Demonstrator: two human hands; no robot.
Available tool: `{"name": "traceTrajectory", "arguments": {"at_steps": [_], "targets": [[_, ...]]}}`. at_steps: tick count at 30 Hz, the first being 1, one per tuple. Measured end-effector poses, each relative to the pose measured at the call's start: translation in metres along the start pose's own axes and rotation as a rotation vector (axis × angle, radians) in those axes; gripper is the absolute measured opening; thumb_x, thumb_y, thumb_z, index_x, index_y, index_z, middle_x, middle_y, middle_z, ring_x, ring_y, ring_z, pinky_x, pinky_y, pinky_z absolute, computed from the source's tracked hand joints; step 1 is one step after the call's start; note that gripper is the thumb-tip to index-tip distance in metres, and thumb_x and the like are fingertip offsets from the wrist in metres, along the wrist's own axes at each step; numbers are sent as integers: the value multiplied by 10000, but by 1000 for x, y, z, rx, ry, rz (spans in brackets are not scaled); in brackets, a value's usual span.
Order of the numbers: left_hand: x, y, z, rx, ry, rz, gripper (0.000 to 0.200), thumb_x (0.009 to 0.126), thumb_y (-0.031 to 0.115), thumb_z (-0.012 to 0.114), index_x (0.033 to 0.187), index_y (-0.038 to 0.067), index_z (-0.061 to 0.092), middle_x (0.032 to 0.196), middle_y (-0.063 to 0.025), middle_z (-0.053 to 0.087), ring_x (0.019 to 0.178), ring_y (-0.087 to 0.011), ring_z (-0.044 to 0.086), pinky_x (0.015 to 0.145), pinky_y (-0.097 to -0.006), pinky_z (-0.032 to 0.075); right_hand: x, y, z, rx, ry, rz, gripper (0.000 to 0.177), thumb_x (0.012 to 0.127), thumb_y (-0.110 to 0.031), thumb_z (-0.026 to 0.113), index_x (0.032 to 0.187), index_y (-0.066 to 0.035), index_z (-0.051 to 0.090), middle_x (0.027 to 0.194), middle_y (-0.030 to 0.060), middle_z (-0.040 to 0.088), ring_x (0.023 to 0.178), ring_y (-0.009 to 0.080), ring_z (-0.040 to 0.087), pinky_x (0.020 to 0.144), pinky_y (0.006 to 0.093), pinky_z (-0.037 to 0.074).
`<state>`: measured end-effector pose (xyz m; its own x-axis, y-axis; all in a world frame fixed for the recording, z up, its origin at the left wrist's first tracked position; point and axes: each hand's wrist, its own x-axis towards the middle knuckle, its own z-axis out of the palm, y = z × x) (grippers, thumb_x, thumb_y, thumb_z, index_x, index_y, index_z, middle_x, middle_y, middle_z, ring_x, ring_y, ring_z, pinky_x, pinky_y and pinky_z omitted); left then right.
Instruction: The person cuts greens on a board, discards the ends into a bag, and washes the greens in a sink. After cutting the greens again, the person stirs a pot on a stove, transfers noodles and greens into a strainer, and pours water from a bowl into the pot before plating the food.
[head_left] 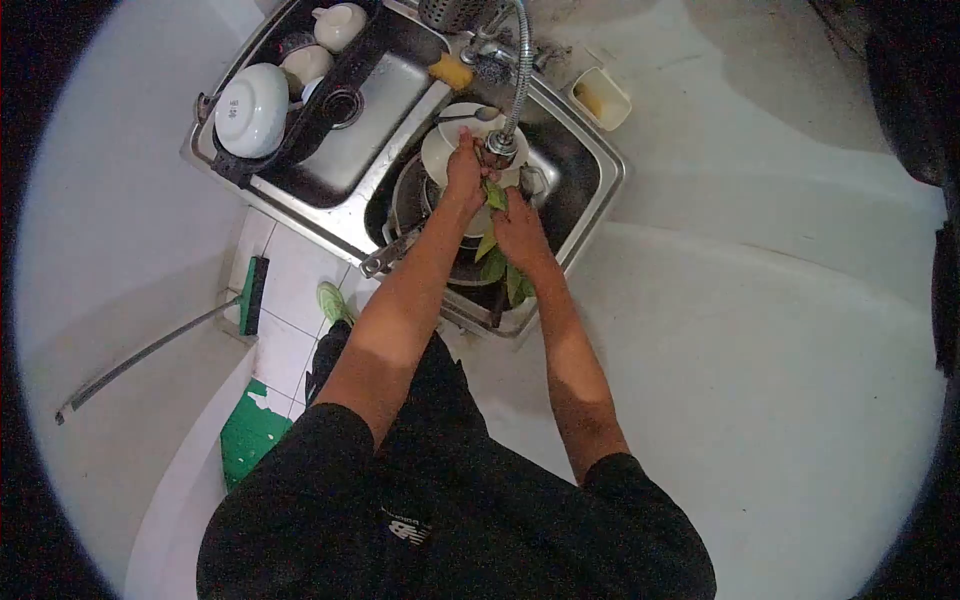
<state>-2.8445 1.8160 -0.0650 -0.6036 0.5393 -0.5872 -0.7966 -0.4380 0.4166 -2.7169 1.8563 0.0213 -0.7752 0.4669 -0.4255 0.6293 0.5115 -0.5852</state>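
Over the right basin of the sink, both of my hands are close together beneath the spray head [500, 148]. My left hand [466, 175] is closed at the upper end of some green leaves [496, 194]. Lower and to the right, my right hand [521, 228] has its fingers curled around the same leaves, and more of them hang below it. Behind my hands, a white plate [436, 152] lies in the basin with a spoon [484, 115] on it. Beneath is a pan, partly hidden, its handle [385, 258] reaching over the basin's near edge.
A black dish rack [300, 140] on the left basin holds a white bowl [250, 110] and cups. A yellow sponge [450, 72] rests by the tap. At the right stands a small white container [600, 98]. A green broom [252, 298] leans at lower left.
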Motion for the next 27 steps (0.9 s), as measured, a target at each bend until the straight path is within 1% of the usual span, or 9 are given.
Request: {"name": "traceTrajectory", "arguments": {"at_steps": [4, 6, 9, 13, 15, 19, 21, 25, 27], "targets": [[14, -10, -17, -141, -239, -87, 411, 1013, 476, 439, 939, 76, 496, 798, -76, 568, 549, -177, 492, 567, -366, 474, 5, 35, 22, 106, 120, -124, 493, 897, -184, 563, 1335, 8, 443, 1135, 258, 599, 1025, 403, 596, 896, 430, 462], [7, -11, -10, -238, -164, -174, 486, 1028, 476, 367, 1041, 54, 609, 802, -89, 645, 609, -196, 561, 581, -341, 506, 1, 36, 24, 734, 43, 130, 465, 873, -199, 608, 1290, -26, 496, 1058, 141, 622, 916, 282, 618, 820, 371, 490], [-25, 6, 9, -283, -289, -268, 397, 1016, 415, 462, 1091, 34, 542, 883, -93, 602, 731, -218, 586, 672, -384, 524, 3, 37, 23, 974, -57, 263, 441, 842, -188, 628, 1250, -54, 529, 1009, 54, 614, 880, 186, 612, 768, 345, 500], [-16, -15, -6, 84, -204, -174, 347, 1007, 354, 506, 1128, 30, 542, 907, -95, 615, 819, -231, 631, 731, -377, 545, 11, 54, 40, 903, -15, 303, 397, 860, -197, 607, 1234, -83, 542, 966, 43, 611, 843, 172, 608, 739, 344, 503], [-24, -25, -15, 556, -283, -156, 285, 1002, 277, 525, 1123, 19, 537, 923, -94, 625, 849, -226, 657, 737, -366, 553, 18, 67, 50, 838, 12, 82, 365, 897, -240, 572, 1213, -61, 547, 995, 56, 622, 857, 195, 613, 758, 359, 502], [-44, -2, -3, 588, -229, -143, 276, 994, 254, 541, 1122, 9, 532, 881, -76, 622, 819, -219, 661, 736, -364, 548, 10, 41, 36, 478, 99, -145, 355, 929, -266, 519, 1188, -26, 550, 1035, 71, 634, 914, 230, 620, 766, 387, 505], [-38, -3, -12, 432, -123, -135, 272, 996, 270, 532, 1090, 15, 538, 814, -65, 612, 743, -201, 641, 703, -349, 540, 4, 23, 0, 54, -61, 3, 400, 950, -268, 498, 1236, 10, 530, 1102, 91, 643, 1024, 269, 614, 802, 414, 507], [-43, 2, -25, 297, -126, -88, 276, 1003, 315, 508, 1034, 43, 541, 764, -57, 599, 660, -184, 605, 651, -335, 528, 54, 40, -15, 107, 30, 117, 461, 979, -379, 462, 1213, -1, 582, 1230, 233, 600, 1118, 405, 573, 972, 458, 428], [-51, 15, -23, 551, -330, -264, 305, 1023, 360, 455, 1003, 67, 538, 748, -46, 585, 604, -165, 569, 608, -325, 516, 106, 85, 24, 456, -26, -177, 365, 998, -278, 487, 1252, -26, 560, 1111, 139, 683, 969, 239, 668, 725, 356, 542]]}}
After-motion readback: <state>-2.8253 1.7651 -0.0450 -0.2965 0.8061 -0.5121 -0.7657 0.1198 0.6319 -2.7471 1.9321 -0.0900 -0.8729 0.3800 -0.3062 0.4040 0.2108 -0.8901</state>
